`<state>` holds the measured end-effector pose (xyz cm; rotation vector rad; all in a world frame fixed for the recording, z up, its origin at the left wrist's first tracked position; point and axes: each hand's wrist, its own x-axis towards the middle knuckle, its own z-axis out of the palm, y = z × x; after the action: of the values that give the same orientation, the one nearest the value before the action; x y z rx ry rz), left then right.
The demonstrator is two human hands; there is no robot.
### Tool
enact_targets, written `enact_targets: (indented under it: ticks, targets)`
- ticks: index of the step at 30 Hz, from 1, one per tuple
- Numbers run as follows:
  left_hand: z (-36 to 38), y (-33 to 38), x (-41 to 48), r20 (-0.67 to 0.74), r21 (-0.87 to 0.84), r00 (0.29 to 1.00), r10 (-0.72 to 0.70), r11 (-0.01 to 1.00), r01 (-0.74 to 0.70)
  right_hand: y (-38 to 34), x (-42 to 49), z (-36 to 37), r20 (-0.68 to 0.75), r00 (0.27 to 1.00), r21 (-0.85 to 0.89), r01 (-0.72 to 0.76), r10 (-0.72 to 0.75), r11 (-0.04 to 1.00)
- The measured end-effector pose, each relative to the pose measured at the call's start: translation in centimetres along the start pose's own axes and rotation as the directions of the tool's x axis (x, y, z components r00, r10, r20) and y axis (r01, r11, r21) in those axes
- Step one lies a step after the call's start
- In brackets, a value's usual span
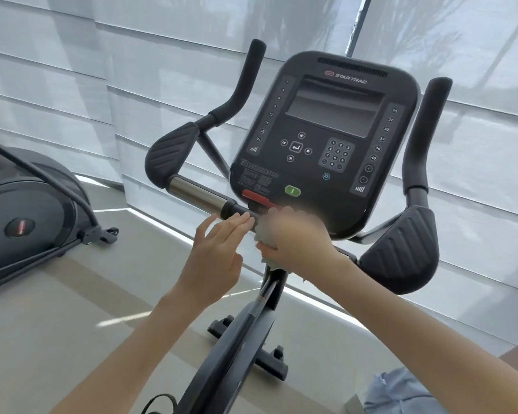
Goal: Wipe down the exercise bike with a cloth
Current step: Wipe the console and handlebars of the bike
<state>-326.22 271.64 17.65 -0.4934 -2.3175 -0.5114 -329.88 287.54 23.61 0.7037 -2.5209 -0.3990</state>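
**Cloth bunched up right under the console**

Right hand is wrapped around a wadded pale cloth, fingers closed on it, pressing it against the exercise bike just below the bottom edge of the console, where the post meets the handlebar. It's a bit blurry there, so I can't make out exactly which part the cloth touches. Left hand is open, fingers straight and together, fingertips touching or nearly touching the black collar at the end of the chrome bar, right beside the cloth. It isn't gripping anything. The console's screen is dark, with a green button and a red strip near its lower edge. Another machine sits off to the left on the floor, with blinds behind everything.
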Motion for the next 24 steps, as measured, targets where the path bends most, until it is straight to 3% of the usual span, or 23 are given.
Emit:
enact_targets:
  ticks: [2,6,10,14,16,20,24]
  targets:
    - [0.2,-0.1,0.0,-0.018,-0.009,1.0,-0.005,1.0,0.005,1.0,1.2,-0.1,0.098,0.995,0.218,-0.012,-0.01,0.976]
    - [0.3,0.1,0.1,-0.015,0.001,1.0,-0.01,1.0,0.01,3.3,2.4,-1.0,0.39,0.919,0.566,-0.193,-0.055,0.801]
    - [0.3,0.2,0.0,-0.011,0.039,1.0,-0.024,0.999,0.024,4.3,2.3,-1.3,0.521,0.849,0.62,-0.309,-0.083,0.721]
    - [0.0,0.5,0.0,-0.007,0.057,0.999,-0.038,0.998,0.038,5.4,1.5,-2.1,0.621,0.781,0.566,-0.386,-0.068,0.729]
    - [-0.1,0.7,0.1,-0.005,0.06,0.999,-0.044,0.997,0.044,6.1,0.3,-2.1,0.611,0.789,0.535,-0.36,-0.056,0.765]
    - [-0.2,0.8,0.2,0.0,0.071,0.999,-0.051,0.996,0.051,6.4,-2.4,-1.9,0.397,0.918,0.328,-0.137,-0.005,0.935]
    - [-0.1,0.8,0.1,-0.015,0.099,0.999,-0.028,0.995,0.03,6.2,-4.0,-2.3,0.275,0.961,0.18,-0.017,-0.034,0.983]
